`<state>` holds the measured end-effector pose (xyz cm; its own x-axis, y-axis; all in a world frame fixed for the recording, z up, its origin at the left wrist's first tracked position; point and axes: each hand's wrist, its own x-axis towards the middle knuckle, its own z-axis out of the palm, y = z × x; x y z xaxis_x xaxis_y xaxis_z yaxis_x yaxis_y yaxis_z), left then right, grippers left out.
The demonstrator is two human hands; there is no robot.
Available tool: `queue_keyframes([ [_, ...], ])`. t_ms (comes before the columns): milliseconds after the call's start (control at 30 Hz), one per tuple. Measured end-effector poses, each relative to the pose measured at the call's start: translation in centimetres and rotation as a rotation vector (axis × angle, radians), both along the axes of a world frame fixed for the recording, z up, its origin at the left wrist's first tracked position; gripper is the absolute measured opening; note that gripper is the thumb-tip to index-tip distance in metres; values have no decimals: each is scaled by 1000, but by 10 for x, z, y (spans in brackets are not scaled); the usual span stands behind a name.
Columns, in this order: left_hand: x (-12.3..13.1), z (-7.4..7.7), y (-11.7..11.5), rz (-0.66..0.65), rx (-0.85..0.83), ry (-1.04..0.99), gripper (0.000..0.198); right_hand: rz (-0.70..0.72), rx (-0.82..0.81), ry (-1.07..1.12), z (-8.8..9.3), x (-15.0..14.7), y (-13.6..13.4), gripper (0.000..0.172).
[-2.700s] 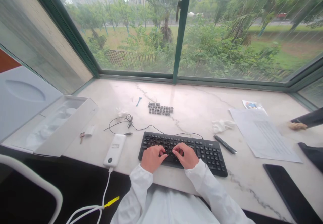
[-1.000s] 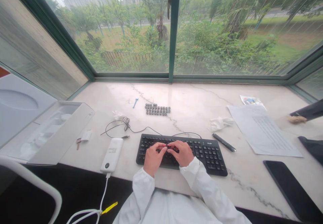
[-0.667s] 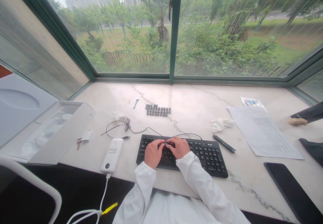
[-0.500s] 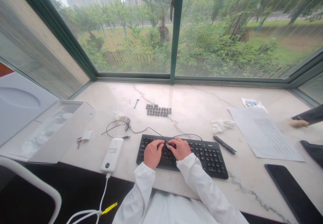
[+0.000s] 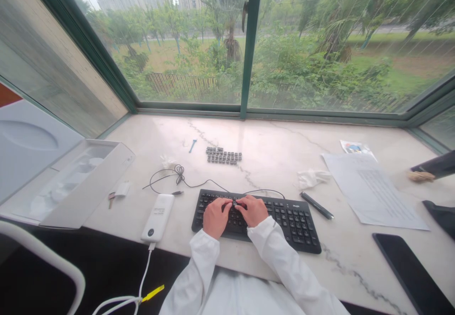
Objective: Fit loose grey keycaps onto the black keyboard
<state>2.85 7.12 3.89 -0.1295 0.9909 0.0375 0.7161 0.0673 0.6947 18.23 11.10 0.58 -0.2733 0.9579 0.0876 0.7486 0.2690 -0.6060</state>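
A black keyboard (image 5: 302, 225) lies on the marble counter in front of me. Over its upper middle keys my left hand (image 5: 216, 216) and my right hand (image 5: 253, 211) meet with curled fingers, thumb and fingertips nearly together. Between the fingertips is a small dark keycap (image 5: 235, 203), held from both sides; whether it sits on the keyboard or just above is too small to tell. Behind the keyboard, several loose keycaps (image 5: 223, 156) are laid out in rows. A small blue tool (image 5: 192, 145) rests to their left.
Left of the keyboard are a white power bank (image 5: 159, 218), a coiled black cable (image 5: 179, 175), a key (image 5: 111, 200) and a white box (image 5: 85, 187). On the right lie a pen (image 5: 317, 205), crumpled white material (image 5: 313, 178), paper sheets (image 5: 373, 192) and a black phone (image 5: 414, 270).
Hardly anything differs: both hands stay at the same spot on the keyboard with their fingertips together. The view has shifted very slightly.
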Motion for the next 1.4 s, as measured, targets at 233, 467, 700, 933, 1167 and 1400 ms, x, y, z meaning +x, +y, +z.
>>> queue_keyframes([
  [233,0,-2,0,19,-10,-17,20,-4,-5,41,-1,2,2,10],
  [467,-2,3,-1,44,-43,-19,21,-9,6,48,4,1,0,10],
  [700,-4,9,-2,89,-46,-8,22,-40,12,43,10,-1,-3,13],
  [933,-5,9,-5,92,-40,12,22,-28,38,-88,14,-2,-7,11],
  [1167,3,9,-1,102,-81,41,18,31,105,-231,21,-5,-6,8],
  [1400,7,8,13,155,-213,46,18,15,53,-172,21,-4,-3,8],
])
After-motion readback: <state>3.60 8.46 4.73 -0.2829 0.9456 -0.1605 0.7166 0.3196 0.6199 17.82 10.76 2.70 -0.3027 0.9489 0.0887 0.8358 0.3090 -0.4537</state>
